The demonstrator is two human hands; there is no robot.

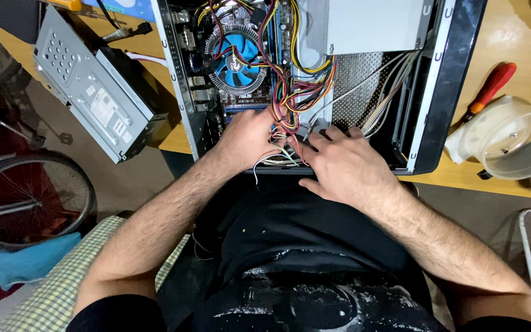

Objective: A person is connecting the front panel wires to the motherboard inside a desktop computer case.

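Wire bundle [290, 101]: red, yellow and black leads, running from the upper part of the open computer case [428, 92] down to its near edge, where both your hands meet it. Soft and light by the look of it; it should bend freely but spring back, and the thin leads probably tear at the plugs if pulled. Judged best taken by the plug bodies or the bundle as a whole, not by a single strand.

Your left hand [247, 138] is curled into the lower end of the bundle, fingers closed among the leads; which strand it pinches is hidden. Your right hand [342, 163] lies palm down just beside it, fingers narrow and bent over the thin white and green wires [271, 158] at the case floor; whether it grips anything cannot be told.

Blue cooler fan [238, 61] sits just beyond the left hand, under crossing leads. A loose grey metal box [93, 92] lies left of the case. A red-handled screwdriver [490, 89] and clear plastic tub [517, 144] rest on the wooden desk [517, 37], right.
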